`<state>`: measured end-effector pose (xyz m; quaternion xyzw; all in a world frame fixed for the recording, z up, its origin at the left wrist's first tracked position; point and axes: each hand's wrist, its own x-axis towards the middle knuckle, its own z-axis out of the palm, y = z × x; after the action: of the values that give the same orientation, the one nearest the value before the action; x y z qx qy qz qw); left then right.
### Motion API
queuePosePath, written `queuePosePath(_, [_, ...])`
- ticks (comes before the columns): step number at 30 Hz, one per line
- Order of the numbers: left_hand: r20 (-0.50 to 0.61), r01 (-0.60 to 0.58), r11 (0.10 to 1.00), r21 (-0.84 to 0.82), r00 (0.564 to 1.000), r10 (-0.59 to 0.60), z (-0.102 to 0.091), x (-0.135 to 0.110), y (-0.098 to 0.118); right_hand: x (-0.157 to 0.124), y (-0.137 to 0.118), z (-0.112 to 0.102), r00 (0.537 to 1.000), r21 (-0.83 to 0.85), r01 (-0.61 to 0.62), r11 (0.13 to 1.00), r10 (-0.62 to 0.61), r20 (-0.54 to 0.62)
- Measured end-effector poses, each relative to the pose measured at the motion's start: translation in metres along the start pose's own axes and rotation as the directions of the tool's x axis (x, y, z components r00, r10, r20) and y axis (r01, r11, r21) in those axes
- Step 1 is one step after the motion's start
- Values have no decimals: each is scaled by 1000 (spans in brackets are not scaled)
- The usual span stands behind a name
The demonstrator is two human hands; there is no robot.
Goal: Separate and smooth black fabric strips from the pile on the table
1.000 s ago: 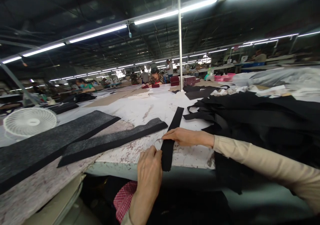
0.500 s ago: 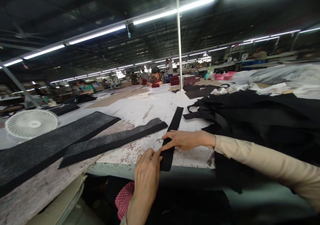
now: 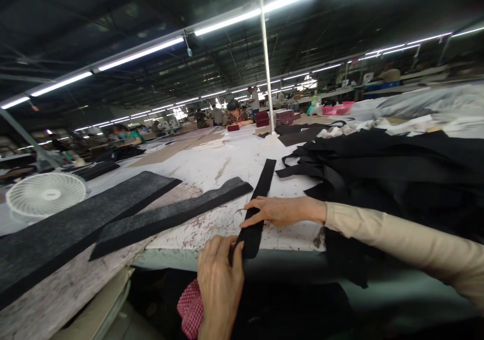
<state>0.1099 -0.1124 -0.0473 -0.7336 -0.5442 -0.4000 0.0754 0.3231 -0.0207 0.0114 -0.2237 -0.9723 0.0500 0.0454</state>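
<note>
My right hand point(image 3: 282, 211) hides the middle of the black strip point(image 3: 265, 179); my left hand point(image 3: 219, 267) covers its near left edge. The picture's right edge cuts off my sleeve point(image 3: 385, 234), its left edge the wide grey panel point(image 3: 56, 219). Far workers point(image 3: 254, 99) are too small to make out.

From the wearer's head, the one view looks forward and down, close above the left hand point(image 3: 219, 274) and right hand point(image 3: 280, 211) at lower centre, out along the table point(image 3: 242, 158) from its near edge, and up to the overhead lamps point(image 3: 141, 54).
</note>
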Motion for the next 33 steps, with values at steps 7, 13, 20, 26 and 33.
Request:
queuePosePath(7, [79,20,996,90,997,-27,15,31,14,-5,33,4,980,-18,-189,982,187,-66])
queuePosePath(13, [58,132,988,-82,990,-128,14,37,10,5,29,7,954,79,-146,986,162,-254])
queuePosePath(20, [194,175,984,-24,967,-167,19,51,8,12,27,19,943,110,-104,988,133,-305])
queuePosePath(26, [166,-3,995,99,986,-14,17,37,9,8,21,15,964,133,-48,990,81,-255])
queuePosePath(33, [167,36,988,152,984,-62,14,33,7,7,16,12,978,88,-37,995,54,-202])
